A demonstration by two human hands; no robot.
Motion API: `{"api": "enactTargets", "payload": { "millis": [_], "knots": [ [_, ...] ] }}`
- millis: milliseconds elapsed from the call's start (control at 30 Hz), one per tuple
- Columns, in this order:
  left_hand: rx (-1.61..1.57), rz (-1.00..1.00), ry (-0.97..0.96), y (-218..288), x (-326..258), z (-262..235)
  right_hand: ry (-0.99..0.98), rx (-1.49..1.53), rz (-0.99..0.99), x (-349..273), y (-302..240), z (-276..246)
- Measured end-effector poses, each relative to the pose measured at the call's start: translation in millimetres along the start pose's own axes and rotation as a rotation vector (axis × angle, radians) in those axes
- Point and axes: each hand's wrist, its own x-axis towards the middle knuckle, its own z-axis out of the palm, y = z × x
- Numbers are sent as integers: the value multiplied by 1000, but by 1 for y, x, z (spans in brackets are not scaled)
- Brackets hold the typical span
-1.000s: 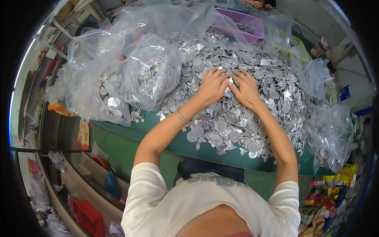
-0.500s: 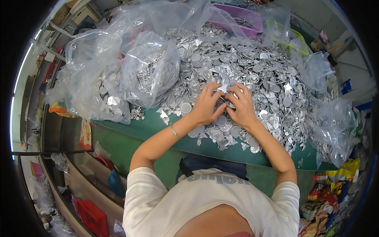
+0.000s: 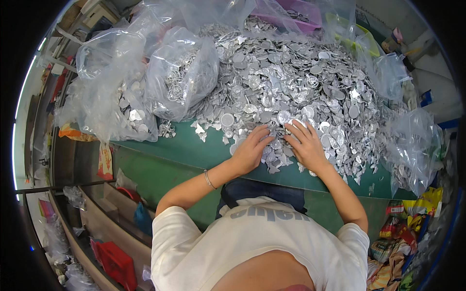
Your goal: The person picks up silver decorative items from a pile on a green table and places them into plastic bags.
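Note:
A broad heap of silver-coloured flat metal pieces (image 3: 291, 82), some round and some star-like, covers the green table (image 3: 184, 145). At the heap's near edge, my left hand (image 3: 251, 150) reaches in from the left, its slightly curved fingers apart and touching the pieces. Opposite it, across a narrow gap, my right hand (image 3: 307, 147) lies over the pieces with its fingers spread. I see nothing held in either hand, though the fingertips partly sink among the metal. Loose pieces lie between and just below my hands.
Left of the heap stand a clear plastic bag (image 3: 182, 72) of small metal parts and another clear bag (image 3: 109, 87). At the back are a purple bin (image 3: 286, 17) and a yellow-green basket (image 3: 369, 41). More clear plastic (image 3: 412, 150) hangs at the right edge.
Both hands have drawn nearer to me and moved apart. The fingers, previously bunched together over the heap, are now more spread. Pieces at the near edge have shifted.

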Motion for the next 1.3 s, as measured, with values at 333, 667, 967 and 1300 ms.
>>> {"api": "enactTargets", "payload": {
  "millis": [333,667,967,1300],
  "knots": [
    [-30,84,-52,17,-24,8,408,204,416,-39,27,-5],
    [218,-303,201,23,67,15,340,304,621,-54,28,-47],
    [27,-265,347,16,62,26,132,402,712,-58,27,-62],
    [-1511,-985,197,45,38,-3,336,74,519,-50,51,-30]
  ]
}}
